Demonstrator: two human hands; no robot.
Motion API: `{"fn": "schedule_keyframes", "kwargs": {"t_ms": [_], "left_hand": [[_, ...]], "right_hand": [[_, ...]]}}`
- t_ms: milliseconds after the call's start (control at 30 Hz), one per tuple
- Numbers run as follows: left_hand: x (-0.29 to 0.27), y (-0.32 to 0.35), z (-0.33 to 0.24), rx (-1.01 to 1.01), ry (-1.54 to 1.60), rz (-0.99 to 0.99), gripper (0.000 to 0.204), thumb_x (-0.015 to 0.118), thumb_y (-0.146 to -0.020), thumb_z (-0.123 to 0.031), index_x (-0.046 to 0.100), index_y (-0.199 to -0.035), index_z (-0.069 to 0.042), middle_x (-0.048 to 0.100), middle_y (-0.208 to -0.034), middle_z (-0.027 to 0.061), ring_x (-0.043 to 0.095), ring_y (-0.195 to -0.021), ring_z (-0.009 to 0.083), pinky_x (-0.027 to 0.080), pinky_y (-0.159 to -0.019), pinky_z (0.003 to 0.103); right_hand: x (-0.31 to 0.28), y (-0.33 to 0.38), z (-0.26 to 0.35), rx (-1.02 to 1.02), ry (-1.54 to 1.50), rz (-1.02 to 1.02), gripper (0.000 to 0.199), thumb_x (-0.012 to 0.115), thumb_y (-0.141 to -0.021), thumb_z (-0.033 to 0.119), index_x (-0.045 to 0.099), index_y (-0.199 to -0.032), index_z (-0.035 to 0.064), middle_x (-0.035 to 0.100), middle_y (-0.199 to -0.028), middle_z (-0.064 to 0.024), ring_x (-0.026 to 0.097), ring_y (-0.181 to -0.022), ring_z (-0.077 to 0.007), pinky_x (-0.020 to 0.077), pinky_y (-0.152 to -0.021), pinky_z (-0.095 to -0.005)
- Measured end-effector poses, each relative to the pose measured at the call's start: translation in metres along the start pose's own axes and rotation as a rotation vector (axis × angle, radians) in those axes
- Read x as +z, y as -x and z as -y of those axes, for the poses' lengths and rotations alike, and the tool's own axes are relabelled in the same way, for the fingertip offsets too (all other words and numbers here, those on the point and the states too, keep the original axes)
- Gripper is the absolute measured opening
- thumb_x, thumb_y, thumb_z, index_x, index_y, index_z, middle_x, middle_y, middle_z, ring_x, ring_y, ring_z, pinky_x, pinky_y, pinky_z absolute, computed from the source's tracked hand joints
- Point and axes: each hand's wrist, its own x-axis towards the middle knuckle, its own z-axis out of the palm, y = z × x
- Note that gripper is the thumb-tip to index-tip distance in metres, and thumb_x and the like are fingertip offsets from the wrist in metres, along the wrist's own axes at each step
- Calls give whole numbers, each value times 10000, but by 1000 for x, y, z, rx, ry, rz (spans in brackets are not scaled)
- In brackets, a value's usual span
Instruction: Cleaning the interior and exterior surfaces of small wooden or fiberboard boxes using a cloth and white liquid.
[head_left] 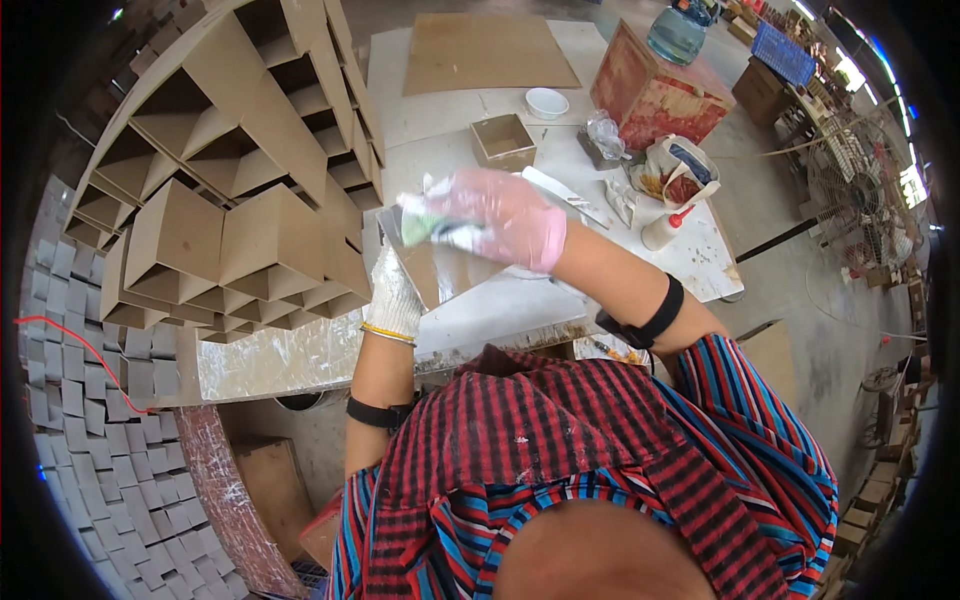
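My left hand [395, 296], in a white knit glove, steadies a brown board piece [440, 272] by its lower left edge on the white table [520, 300]. My right hand [505, 218], in a clear pink glove, is shut on a small green and white object [425, 226], blurred by motion, just above the board. What the object is cannot be told. A black band sits on each wrist.
A tall stack of open brown boxes [240, 170] stands at the left. On the table lie a small open box [503, 141], a white bowl [547, 102], a glue bottle [664, 230], a bag [680, 172] and a red-stained box [655, 95]. Grey square tiles [90, 400] cover the lower left.
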Motion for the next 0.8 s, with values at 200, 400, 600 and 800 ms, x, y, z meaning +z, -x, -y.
{"fn": "schedule_keyframes", "kwargs": {"t_ms": [200,400,600,800], "left_hand": [[21,8,-27,-131,-62,12,450,473,-905,-296,433,-1252,-11,541,-1137,127,546,-1020,238,493,-831,348],[16,13,-14,-79,-272,-126,379,557,-873,-240,492,-1158,1,570,-1044,106,583,-903,200,517,-707,338],[32,5,-19,-221,626,73,424,382,-942,-336,439,-1211,-13,542,-1122,140,561,-996,246,486,-848,376],[10,8,-14,-242,497,-105,472,333,-950,-380,449,-1229,-16,541,-1153,152,558,-1004,271,488,-855,373]], "right_hand": [[5,10,20,-125,24,73,460,638,-764,210,556,-1216,205,605,-995,-81,580,-913,-269,485,-766,-360],[11,6,19,-157,-91,132,644,680,-676,100,496,-1278,233,585,-899,-45,571,-828,-259,485,-739,-344],[13,-4,4,-92,14,92,629,671,-689,153,483,-1267,312,555,-1072,-54,554,-944,-265,472,-787,-384],[-4,6,50,-34,128,663,673,673,-679,80,462,-1292,260,578,-950,-73,564,-924,-272,479,-779,-364]]}}
